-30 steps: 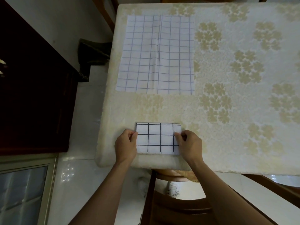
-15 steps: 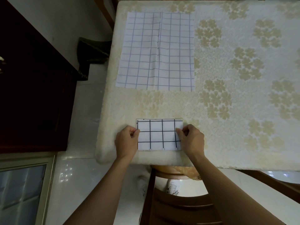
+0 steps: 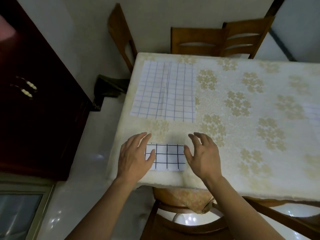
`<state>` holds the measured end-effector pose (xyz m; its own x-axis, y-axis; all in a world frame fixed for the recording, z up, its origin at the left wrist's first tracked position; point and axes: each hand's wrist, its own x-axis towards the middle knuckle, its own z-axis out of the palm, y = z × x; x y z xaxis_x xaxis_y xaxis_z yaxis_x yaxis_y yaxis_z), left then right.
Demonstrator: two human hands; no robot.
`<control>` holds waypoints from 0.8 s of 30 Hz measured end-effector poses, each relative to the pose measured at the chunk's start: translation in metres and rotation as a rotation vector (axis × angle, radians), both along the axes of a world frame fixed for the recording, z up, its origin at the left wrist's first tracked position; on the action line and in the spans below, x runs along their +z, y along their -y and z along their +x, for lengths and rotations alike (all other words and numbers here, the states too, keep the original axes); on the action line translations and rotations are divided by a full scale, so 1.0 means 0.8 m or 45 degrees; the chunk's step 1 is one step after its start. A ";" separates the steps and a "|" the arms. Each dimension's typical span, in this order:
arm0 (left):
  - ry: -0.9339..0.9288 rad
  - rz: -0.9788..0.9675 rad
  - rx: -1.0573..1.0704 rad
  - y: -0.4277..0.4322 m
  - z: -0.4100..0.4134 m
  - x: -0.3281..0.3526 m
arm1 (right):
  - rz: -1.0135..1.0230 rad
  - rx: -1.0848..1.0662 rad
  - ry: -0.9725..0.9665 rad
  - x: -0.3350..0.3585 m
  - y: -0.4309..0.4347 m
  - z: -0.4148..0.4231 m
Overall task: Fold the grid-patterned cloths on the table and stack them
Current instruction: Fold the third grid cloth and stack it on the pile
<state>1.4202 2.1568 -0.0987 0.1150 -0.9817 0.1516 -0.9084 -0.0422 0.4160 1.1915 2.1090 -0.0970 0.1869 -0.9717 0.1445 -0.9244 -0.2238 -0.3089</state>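
Lying beyond folded cloth (image 3: 167, 157): unfolded cloth (image 3: 164, 90), chairs (image 3: 197, 40).

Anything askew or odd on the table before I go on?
Only the unfolded cloth: a crease runs down its middle, so it isn't lying flat. The folded cloth lies neat by the table edge.

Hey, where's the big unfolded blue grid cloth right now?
In the head view, the blue-grid cloth lies flat near the table's far left corner, beyond the folded black-grid cloth at the near edge.
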 end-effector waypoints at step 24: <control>0.336 -0.005 0.103 -0.105 -0.032 0.039 | 0.010 0.259 -0.021 0.042 -0.101 0.011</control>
<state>1.3945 2.2406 -0.0675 0.1489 -0.9703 0.1907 -0.9791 -0.1177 0.1659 1.2006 2.1900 -0.0637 0.3820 -0.9146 0.1327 -0.8652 -0.4044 -0.2964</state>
